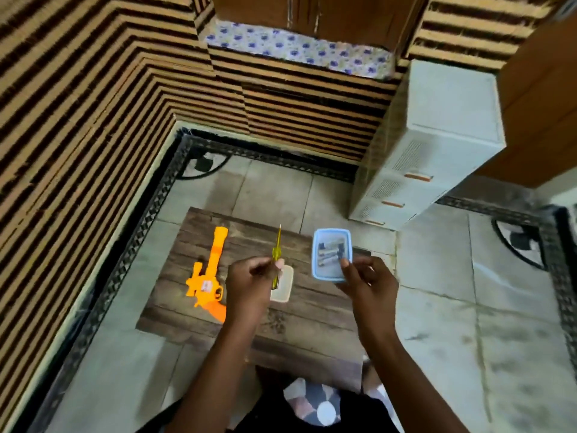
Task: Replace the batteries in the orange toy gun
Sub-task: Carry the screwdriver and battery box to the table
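the orange toy gun lies flat on the left of the wood-patterned mat, long barrel pointing away, a small sticker near its trigger. the left grip pinches a yellow screwdriver; the right grip holds a blue-rimmed tub of batteries.

Batteries in blue box blurred, perhaps four; count unclear

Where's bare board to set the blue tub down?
Free: the wooden board near the person, below the white lid, and its far strip between orange toy gun and blue tub. Crowded: the middle, around both hands.
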A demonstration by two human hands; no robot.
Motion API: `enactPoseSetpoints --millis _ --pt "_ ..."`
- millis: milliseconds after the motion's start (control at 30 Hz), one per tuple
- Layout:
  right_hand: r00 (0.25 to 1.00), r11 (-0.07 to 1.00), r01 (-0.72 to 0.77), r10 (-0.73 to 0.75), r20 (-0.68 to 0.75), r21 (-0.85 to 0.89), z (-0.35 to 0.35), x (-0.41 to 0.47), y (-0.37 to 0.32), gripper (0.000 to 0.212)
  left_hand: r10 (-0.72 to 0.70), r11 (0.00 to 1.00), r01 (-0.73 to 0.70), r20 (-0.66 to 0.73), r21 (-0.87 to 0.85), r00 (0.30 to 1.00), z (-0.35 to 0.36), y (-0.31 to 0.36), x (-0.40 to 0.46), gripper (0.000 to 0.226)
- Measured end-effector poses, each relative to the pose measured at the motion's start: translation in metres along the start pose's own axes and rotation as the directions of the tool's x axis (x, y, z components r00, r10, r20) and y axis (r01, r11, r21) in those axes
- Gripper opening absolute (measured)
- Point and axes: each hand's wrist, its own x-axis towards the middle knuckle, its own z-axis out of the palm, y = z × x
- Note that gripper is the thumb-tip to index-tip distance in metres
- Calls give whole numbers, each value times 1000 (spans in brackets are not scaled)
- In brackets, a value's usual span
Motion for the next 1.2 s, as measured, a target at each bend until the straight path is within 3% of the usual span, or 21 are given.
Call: enactPoseSetpoints --millis 333,467,600,800,1000,1200 --pt "994 997 -7 15 -110 77 -19 -37 13 11 49 998 -54 102 45 994 10 -1 -11 10" --pt "992 994 -56 66 -103 98 -20 -32 28 19 -17 998 13 73 59 997 12 -11 -17 9" --pt "992 997 -62 67 -110 46 -9 -27 43 7 -54 996 51 53 70 997 2 -28 -14 6" --pt "987 996 -91 90 -137 -1 25 -31 60 7 -131 989 125 79 78 988 -26 -48 11 4" --pt "953 980 -147 105 -284 -133 64 -45 104 13 -368 928 343 201 149 908 -63 -81 64 18" --pt "878 958 -269 202 -433 -100 87 -38 157 7 -373 908 314 194 278 907 -73 -121 108 24"
